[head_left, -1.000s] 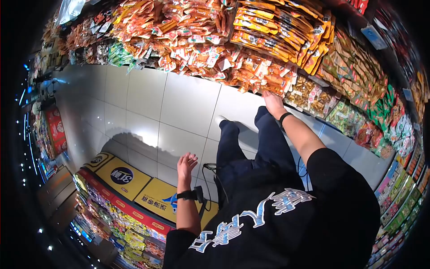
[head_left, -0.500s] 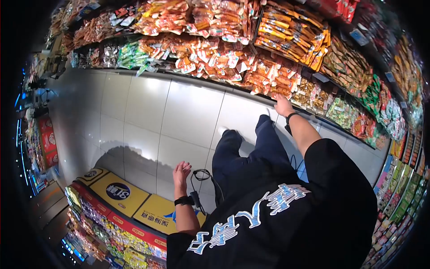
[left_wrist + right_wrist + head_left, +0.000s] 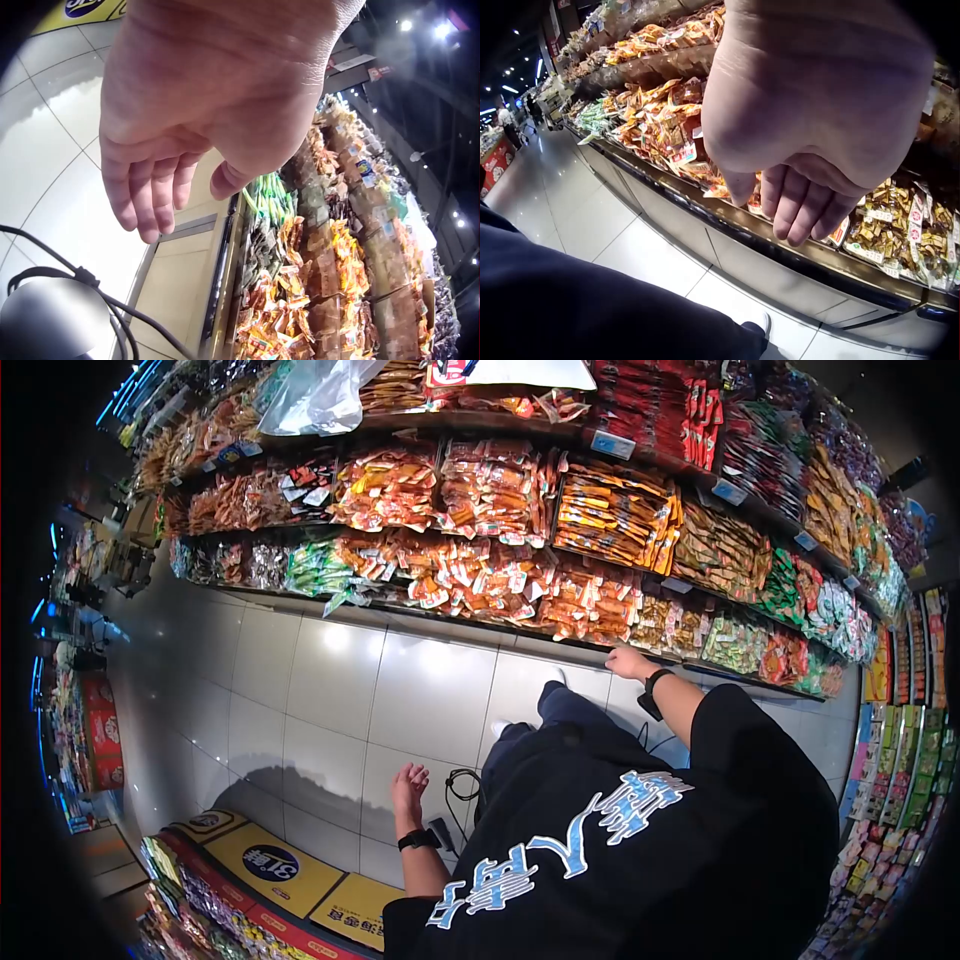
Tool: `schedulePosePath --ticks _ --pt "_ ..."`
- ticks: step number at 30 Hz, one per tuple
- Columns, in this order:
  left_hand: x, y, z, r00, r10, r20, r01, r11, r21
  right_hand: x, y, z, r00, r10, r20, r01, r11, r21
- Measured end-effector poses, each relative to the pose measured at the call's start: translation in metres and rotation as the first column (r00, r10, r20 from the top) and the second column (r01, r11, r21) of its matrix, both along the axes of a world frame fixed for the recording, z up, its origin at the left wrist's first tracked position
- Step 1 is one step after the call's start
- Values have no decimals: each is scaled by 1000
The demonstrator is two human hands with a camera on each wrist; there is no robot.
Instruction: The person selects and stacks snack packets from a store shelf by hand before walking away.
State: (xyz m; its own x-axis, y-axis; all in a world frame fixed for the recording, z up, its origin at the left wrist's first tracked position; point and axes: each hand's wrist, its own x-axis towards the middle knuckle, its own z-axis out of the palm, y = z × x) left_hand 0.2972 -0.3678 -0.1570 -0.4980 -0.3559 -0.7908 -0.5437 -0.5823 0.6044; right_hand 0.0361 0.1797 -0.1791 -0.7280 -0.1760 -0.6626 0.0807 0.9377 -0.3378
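Note:
My right hand (image 3: 630, 662) is at the front edge of the lowest snack shelf, its fingers loosely bent. The right wrist view shows that hand (image 3: 810, 112) with nothing in its fingers, overlapping the orange-red snack packets (image 3: 660, 124). Gold-brown packets (image 3: 892, 225) lie just to its right on the same shelf. Over the tiled floor hangs my left hand (image 3: 408, 790), away from the shelves. Its fingers (image 3: 142, 184) are slightly bent and hold nothing in the left wrist view.
Tiered shelves curve around the front, with yellow-orange packets (image 3: 610, 510) on the middle tier. A clear plastic bag (image 3: 318, 400) lies on the upper tier. Behind on the left stands a yellow display box (image 3: 262, 865). A black cable (image 3: 458, 785) hangs beside my legs.
The head view has tilted up, so higher shelf tiers now show. My right hand has drawn back slightly from the packets along the shelf edge. The left hand stays over the floor.

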Motion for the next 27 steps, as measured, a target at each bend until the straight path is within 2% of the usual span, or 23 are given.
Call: schedulePosePath --ticks 3,7,8,11,13,14,17,19,21,23,24,27 --pt "-32 -8 5 998 -54 -16 53 998 -21 -17 -10 -2 1000 -11 -27 8 997 -80" --pt "-92 -9 22 992 -124 -22 122 990 -78 -47 -41 17 973 -212 -86 170 921 -352" --pt "-106 -11 25 991 -135 -11 133 986 -96 -65 -48 22 990 -120 -71 96 955 -280" --pt "-146 -22 30 985 -169 -45 163 979 -123 -92 -65 19 979 -149 -142 86 921 -380" --pt "-166 -27 36 987 -147 -70 138 983 -119 -110 -83 42 992 -60 -112 27 960 -280" --pt "-177 -28 39 987 -137 -88 126 985 -115 -118 -95 62 996 43 -77 -57 980 -188" --pt "-204 -36 47 987 -138 -79 128 985 -115 -134 -112 21 947 157 -281 -241 925 -295" --pt "-217 -45 50 986 -154 -70 146 984 -106 -144 -140 38 952 233 -196 -283 915 -287" --pt "-226 -61 51 984 -167 -55 161 982 -98 -152 -171 26 952 250 -179 -297 899 -321" --pt "-239 -82 48 981 -189 -37 186 979 -85 -157 -207 13 950 208 -233 -282 893 -351" --pt "-245 -94 48 980 -197 -22 194 977 -87 -165 -228 16 936 248 -249 -326 876 -354" --pt "-260 -141 36 975 -220 8 220 972 -80 -185 -297 26 945 207 -255 -292 883 -368"
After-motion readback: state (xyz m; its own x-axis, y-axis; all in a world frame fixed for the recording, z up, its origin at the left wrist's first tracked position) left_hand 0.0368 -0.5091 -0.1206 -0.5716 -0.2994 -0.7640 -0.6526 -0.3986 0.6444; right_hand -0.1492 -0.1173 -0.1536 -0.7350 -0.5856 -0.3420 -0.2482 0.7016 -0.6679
